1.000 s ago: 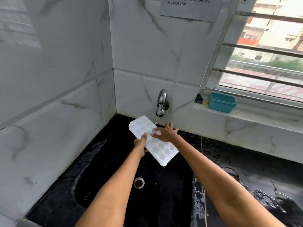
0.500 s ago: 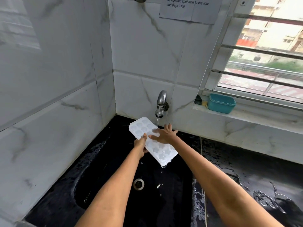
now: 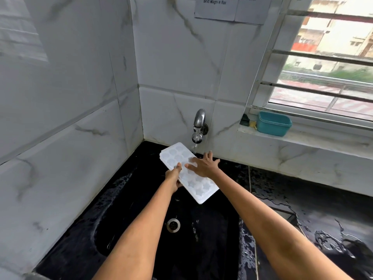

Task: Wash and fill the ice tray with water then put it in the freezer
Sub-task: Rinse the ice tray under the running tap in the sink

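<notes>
Ice tray (image 3: 188, 171) is being held over the black sink (image 3: 141, 229), just below the tap (image 3: 198, 126) at twelve o'clock. It is being gripped at its near long edge by the left hand (image 3: 174, 176), fingers curled, and rubbed by the right hand (image 3: 203, 165) with flat, spread fingers. Washing appears to be under way; next, levelling seems needed for filling. Its long axis is running from ten to four o'clock, cups facing up.

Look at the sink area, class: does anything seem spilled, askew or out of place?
Water lies splashed across the black counter right of the sink. The ice tray is tilted, but deliberately: the left hand grips its edge and the right hand rubs it under the tap.
</notes>
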